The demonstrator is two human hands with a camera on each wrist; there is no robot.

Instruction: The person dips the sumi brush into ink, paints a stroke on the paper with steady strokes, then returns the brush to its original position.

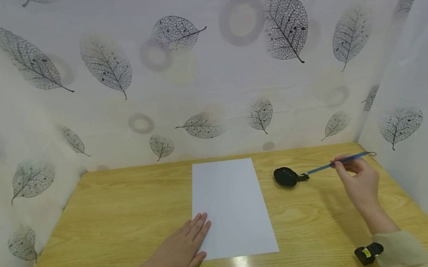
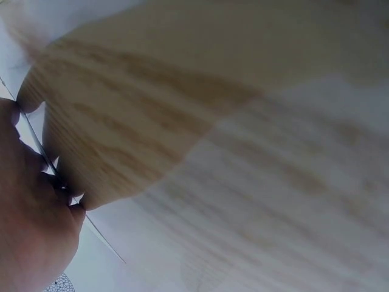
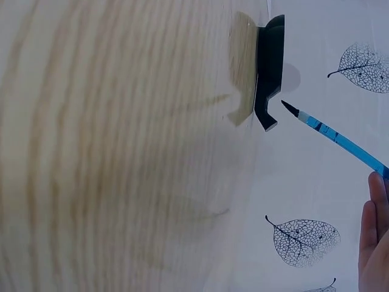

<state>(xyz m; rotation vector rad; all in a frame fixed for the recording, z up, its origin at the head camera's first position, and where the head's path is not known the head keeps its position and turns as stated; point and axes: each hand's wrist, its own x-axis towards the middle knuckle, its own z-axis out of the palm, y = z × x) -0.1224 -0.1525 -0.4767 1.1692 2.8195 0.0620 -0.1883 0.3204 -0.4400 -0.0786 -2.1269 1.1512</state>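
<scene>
A blue ink brush (image 1: 319,168) with a dark tip and a hanging loop is pinched between the thumb and fingers of my right hand (image 1: 360,181). Its tip points left at a small black ink dish (image 1: 285,177) with a short handle. In the right wrist view, the brush tip (image 3: 290,108) sits just beside the dish handle (image 3: 265,112), with a small gap seen between. My left hand (image 1: 179,252) lies with straight fingers across the left edge of a blank white sheet of paper (image 1: 233,208). From the left wrist, the left hand (image 2: 36,213) shows only partly, at the frame's edge.
Beneath everything is a wood-grain table (image 1: 126,209). A leaf-patterned curtain (image 1: 207,84) encloses its back and both sides. A black strap device (image 1: 367,254) sits at the right wrist by the sleeve (image 1: 403,253).
</scene>
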